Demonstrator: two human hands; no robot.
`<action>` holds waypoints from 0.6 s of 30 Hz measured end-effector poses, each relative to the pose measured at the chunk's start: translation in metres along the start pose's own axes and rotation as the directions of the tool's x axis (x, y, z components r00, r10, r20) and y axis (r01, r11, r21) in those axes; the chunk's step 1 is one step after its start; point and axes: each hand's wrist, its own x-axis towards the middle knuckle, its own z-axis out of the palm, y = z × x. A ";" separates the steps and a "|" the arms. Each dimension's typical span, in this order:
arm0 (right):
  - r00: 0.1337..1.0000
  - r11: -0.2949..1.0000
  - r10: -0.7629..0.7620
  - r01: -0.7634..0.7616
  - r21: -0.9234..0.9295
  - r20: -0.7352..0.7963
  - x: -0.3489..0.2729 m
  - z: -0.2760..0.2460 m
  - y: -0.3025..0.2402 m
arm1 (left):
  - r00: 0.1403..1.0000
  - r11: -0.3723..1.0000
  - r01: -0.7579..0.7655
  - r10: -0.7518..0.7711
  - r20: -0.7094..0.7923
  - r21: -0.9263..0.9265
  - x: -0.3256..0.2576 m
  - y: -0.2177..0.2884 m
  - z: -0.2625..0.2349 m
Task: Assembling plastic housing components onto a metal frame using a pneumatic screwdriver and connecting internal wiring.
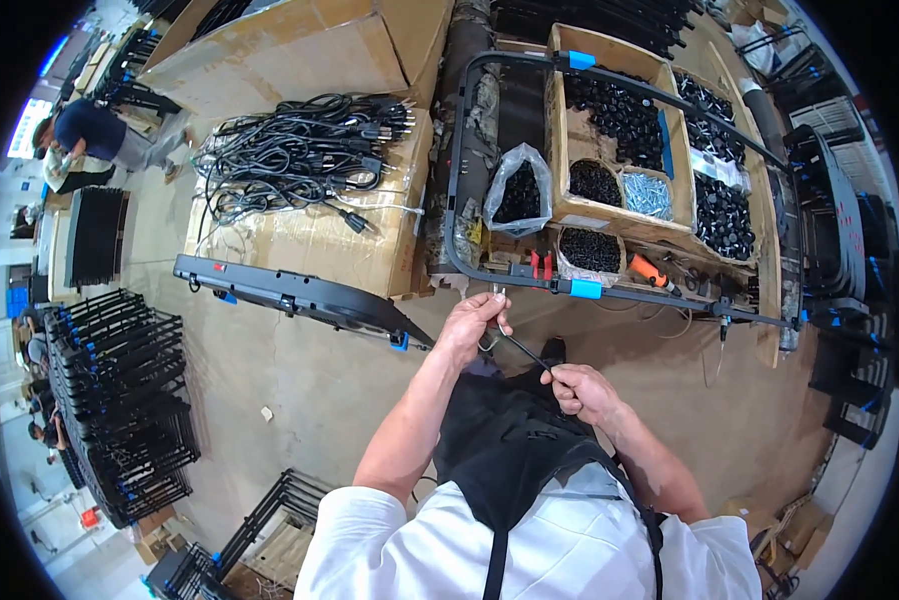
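Note:
In front of my apron, a black power cord (525,352) runs taut between my two hands. My left hand (477,322) is closed around one end of it, where small metal prongs stick out past the fingertips. My right hand (581,390) grips the cord lower down and to the right, fingers curled. Just beyond my left hand passes the near bar of a black tubular frame (629,294) with blue clips. A long black panel (299,290) slants down from the left toward my left wrist.
Bundled black power cords (299,160) lie on a cardboard box (269,255) at left. A wooden bin (559,205) holds black knobs and screws, with an orange-handled tool (649,270) nearby. Stacked black frames (119,400) stand far left, where another person (99,135) bends over.

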 end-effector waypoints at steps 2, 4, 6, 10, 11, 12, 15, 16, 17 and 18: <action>1.000 1.000 -0.010 0.010 -0.005 -0.006 -0.001 0.007 -0.002 | 1.000 1.000 0.003 -0.003 0.015 0.010 0.001 0.005 -0.002; 1.000 1.000 -0.018 0.018 -0.011 -0.012 0.000 0.009 -0.003 | 1.000 1.000 0.005 -0.006 0.030 0.019 0.001 0.007 0.000; 0.999 0.999 -0.034 0.034 0.004 -0.010 0.002 0.008 -0.002 | 0.997 0.997 -0.067 0.066 -0.032 -0.028 -0.002 0.005 0.002; 0.999 0.999 -0.037 0.038 0.027 -0.026 0.002 0.005 -0.005 | 0.992 0.985 -0.126 0.125 -0.015 -0.117 -0.005 -0.003 0.006; 0.999 0.999 -0.039 0.040 0.025 -0.018 0.002 0.004 -0.005 | 0.991 0.977 -0.135 0.132 -0.027 -0.164 -0.005 -0.006 0.006; 0.999 0.999 -0.041 0.041 0.022 -0.010 0.002 0.004 -0.005 | 0.990 0.967 -0.144 0.139 -0.039 -0.210 -0.004 -0.009 0.007; 0.999 0.998 -0.040 0.041 0.040 -0.010 0.000 0.008 -0.005 | 0.973 0.948 -0.174 0.123 -0.196 -0.267 -0.001 -0.018 0.017; 0.999 0.998 -0.040 0.041 0.045 -0.014 -0.001 0.008 -0.005 | 0.974 0.949 -0.168 0.118 -0.193 -0.266 -0.001 -0.019 0.024; 0.999 0.998 -0.042 0.042 0.045 -0.016 -0.001 0.007 -0.005 | 0.960 0.954 -0.192 0.133 -0.247 -0.232 -0.002 -0.019 0.031; 0.999 0.998 -0.044 0.044 0.045 -0.017 -0.001 0.007 -0.005 | 0.942 0.957 -0.214 0.149 -0.299 -0.195 -0.002 -0.019 0.037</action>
